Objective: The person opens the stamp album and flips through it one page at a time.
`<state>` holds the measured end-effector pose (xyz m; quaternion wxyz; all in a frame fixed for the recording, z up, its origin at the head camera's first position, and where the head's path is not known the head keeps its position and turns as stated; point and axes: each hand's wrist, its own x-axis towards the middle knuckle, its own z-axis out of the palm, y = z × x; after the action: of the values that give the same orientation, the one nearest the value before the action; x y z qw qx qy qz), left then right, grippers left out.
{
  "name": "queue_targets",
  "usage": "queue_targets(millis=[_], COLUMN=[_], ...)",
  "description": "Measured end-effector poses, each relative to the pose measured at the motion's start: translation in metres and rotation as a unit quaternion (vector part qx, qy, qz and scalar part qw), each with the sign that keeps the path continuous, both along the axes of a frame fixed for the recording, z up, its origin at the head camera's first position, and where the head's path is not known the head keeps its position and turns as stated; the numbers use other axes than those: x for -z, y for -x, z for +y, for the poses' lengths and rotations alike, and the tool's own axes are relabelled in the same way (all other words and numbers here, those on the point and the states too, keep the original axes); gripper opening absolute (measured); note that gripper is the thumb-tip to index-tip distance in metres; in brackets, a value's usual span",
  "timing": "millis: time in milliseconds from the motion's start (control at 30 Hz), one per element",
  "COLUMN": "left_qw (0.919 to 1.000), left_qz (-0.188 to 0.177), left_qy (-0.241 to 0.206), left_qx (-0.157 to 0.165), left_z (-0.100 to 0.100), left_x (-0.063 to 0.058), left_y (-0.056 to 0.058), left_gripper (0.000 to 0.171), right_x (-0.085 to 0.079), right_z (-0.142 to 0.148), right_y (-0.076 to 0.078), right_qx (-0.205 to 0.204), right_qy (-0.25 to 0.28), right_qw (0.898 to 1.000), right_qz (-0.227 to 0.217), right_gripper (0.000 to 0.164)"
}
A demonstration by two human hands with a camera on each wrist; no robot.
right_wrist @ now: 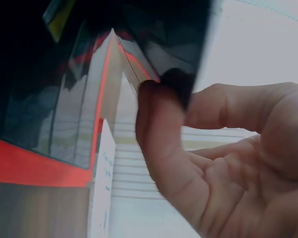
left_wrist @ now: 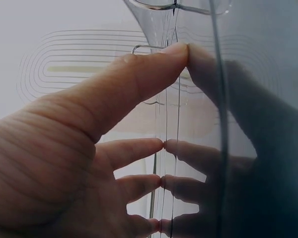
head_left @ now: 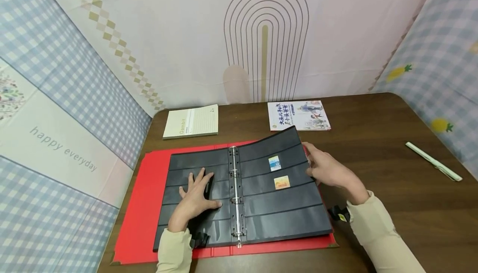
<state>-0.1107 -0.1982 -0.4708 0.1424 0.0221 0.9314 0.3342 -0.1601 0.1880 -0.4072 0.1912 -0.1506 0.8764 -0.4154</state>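
Observation:
A red ring binder [head_left: 136, 219] lies open on the table, filled with black pocket pages like a stamp album. My left hand [head_left: 194, 204] rests with spread fingers on the left page [head_left: 214, 159]; in the left wrist view its fingertips [left_wrist: 176, 51] meet their own reflection in the glossy sheet. On the right page [head_left: 284, 217] sit a blue stamp [head_left: 274, 163] and an orange stamp [head_left: 281, 182]. My right hand [head_left: 328, 168] pinches that page's outer edge, which is raised off the binder. The right wrist view shows thumb and forefinger [right_wrist: 161, 134] gripping the sheet.
Metal rings [head_left: 236, 200] run down the binder's spine. Behind it lie a pale notebook pad [head_left: 192, 121] on the left and a picture-covered book [head_left: 298, 115] on the right. A light green pen [head_left: 433, 161] lies at the far right. A fabric-covered wall [head_left: 186, 36] borders the table's back.

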Motion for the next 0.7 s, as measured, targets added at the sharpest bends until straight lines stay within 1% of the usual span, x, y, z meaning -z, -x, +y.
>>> queue_targets(millis=[100,233,367,567,700], left_qw=[1.0,1.0,1.0,1.0,1.0], left_qz=[-0.003,-0.003,0.0,0.002,0.002], left_qy=[0.0,0.0,0.0,0.002,0.004], left_qx=[0.0,0.001,0.001,0.002,0.001], left_z=[0.0,0.0,-0.001,-0.001,-0.001], left_x=[0.001,0.001,0.0,0.0,0.0], left_y=[-0.001,-0.002,-0.002,-0.002,-0.002], left_gripper=[0.093,0.093,0.094,0.094,0.093], right_x=[-0.007,-0.017,-0.028,-0.042,-0.049], right_z=[0.0,0.0,-0.004,-0.012,-0.016], right_y=[-0.002,-0.006,-0.007,-0.005,-0.005], right_qx=[-0.005,-0.016,-0.025,-0.023,-0.017], right_qy=[0.025,0.055,0.081,0.095,0.103], right_qw=[1.0,0.998,0.996,0.995,0.994], right_qz=[-0.003,0.005,0.002,-0.017,-0.025], right_gripper=[0.078,0.078,0.077,0.077,0.077])
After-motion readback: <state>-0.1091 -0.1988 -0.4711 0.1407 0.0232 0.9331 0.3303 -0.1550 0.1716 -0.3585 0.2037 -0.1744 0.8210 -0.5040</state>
